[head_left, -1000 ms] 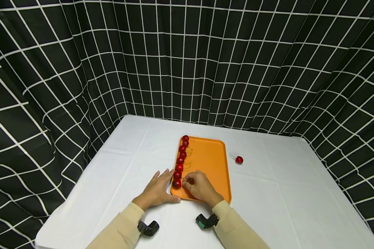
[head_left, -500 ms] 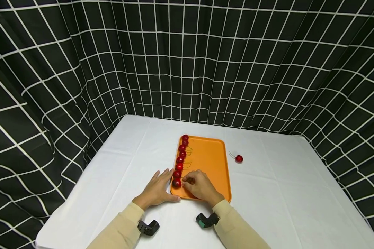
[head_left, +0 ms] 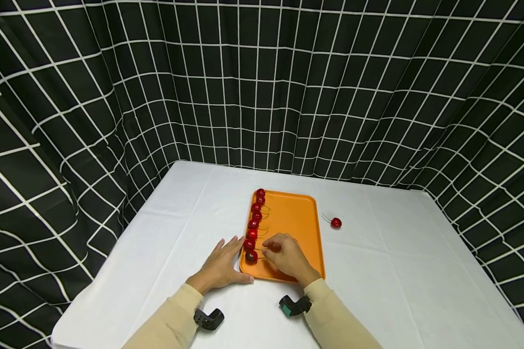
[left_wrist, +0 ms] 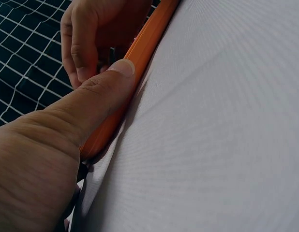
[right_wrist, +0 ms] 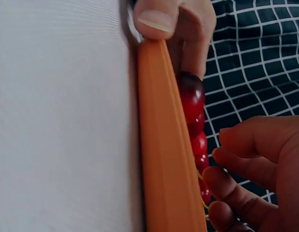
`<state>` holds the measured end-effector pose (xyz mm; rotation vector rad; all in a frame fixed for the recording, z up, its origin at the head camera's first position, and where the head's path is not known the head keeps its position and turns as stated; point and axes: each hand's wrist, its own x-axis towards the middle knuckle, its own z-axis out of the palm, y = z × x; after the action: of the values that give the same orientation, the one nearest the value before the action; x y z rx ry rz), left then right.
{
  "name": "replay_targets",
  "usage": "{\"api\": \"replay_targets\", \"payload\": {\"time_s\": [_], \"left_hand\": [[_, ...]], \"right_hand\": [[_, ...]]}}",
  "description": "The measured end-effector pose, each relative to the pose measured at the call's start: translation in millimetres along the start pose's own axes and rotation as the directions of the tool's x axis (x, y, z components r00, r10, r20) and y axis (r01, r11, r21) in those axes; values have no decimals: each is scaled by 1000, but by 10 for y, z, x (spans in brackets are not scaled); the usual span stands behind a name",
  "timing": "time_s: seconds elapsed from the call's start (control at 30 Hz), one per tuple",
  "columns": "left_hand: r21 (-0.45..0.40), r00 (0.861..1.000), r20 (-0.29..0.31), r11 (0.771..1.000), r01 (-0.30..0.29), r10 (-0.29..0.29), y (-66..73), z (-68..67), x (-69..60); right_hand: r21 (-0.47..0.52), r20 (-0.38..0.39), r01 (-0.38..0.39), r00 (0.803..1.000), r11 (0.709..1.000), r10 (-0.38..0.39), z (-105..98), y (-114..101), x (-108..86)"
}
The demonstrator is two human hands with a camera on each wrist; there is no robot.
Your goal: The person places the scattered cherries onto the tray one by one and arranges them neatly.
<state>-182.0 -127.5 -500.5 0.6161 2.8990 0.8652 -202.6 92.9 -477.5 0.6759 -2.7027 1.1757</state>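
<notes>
In the head view, an orange tray (head_left: 294, 220) lies on the white table with a row of several red cherries (head_left: 252, 233) along its left edge. My left hand (head_left: 218, 266) rests at the tray's near left corner. Its thumb (left_wrist: 103, 92) presses the near rim and its spread fingers touch the left side. Over the tray, my right hand (head_left: 288, 257) hovers just right of the nearest cherry (head_left: 251, 256), whose stem points toward its fingertips. In the right wrist view, the fingers (right_wrist: 231, 188) are loosely bent with nothing visible between them and the thumb.
One loose cherry (head_left: 335, 223) with its stem lies on the white table (head_left: 375, 271), right of the tray. A black curtain with a white grid (head_left: 262, 87) surrounds the table at the back and sides.
My right hand has drawn back slightly to the right, off the nearest cherry. That cherry sits a touch further right, and its stem now shows. My left hand stays put.
</notes>
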Motion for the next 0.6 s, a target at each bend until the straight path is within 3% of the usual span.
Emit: {"api": "replay_targets", "payload": {"time_s": [0.23, 0.37, 0.47, 0.6], "left_hand": [[-5, 1000, 3, 1000, 7, -7, 2, -8, 6], [-11, 1000, 1, 1000, 7, -7, -4, 2, 4], [-7, 1000, 1, 1000, 9, -9, -10, 7, 5], [-2, 1000, 2, 1000, 11, -11, -15, 0, 7]], "right_hand": [[52, -39, -31, 999, 998, 33, -90, 28, 2], [97, -116, -30, 992, 995, 41, -241, 143, 27], [131, -204, -41, 977, 991, 67, -441, 300, 58], [190, -319, -78, 938, 979, 136, -774, 565, 88]]}}
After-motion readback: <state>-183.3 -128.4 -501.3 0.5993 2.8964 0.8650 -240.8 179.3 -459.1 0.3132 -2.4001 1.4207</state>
